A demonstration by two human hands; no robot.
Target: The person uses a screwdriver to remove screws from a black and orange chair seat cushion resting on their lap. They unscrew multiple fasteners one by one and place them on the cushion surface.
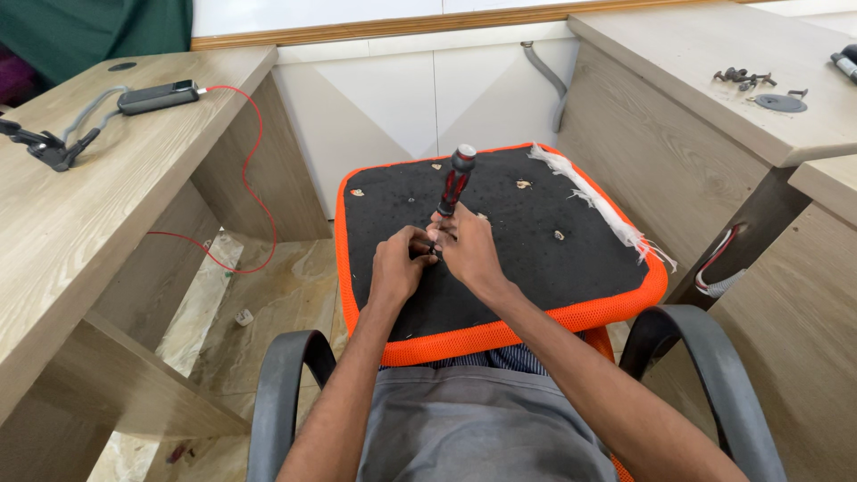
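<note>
Nearest you, your lap in a grey apron [473, 428], flanked by two curved grey chair armrests [286, 384], one on each side. An upturned seat cushion [571, 259] rests across your knees: black underside, orange mesh border, loose white fibres [598, 201] frayed along its right edge. Both forearms reach forward onto the black surface, hands meeting near the middle. Your left hand [397, 268] is curled, fingertips pinched on something small at the screwdriver's tip; too small to tell what it is. Your right hand [469, 250] is closed around the lower shaft of the screwdriver [455, 183], touching the left hand. The tool stands nearly upright, tilted slightly right, with its red-and-black handle above the hands and its tip down on the cushion's underside. Small pale scraps dot the black fabric beyond the hands. To the left, a wooden desk [80, 205] carrying a dark device [159, 96] with a red cable [254, 161] trailing down to the floor. Far right, a second desk surface [714, 116] holds a cluster of dark screws [743, 78] and a round grey disc [781, 103].
</note>
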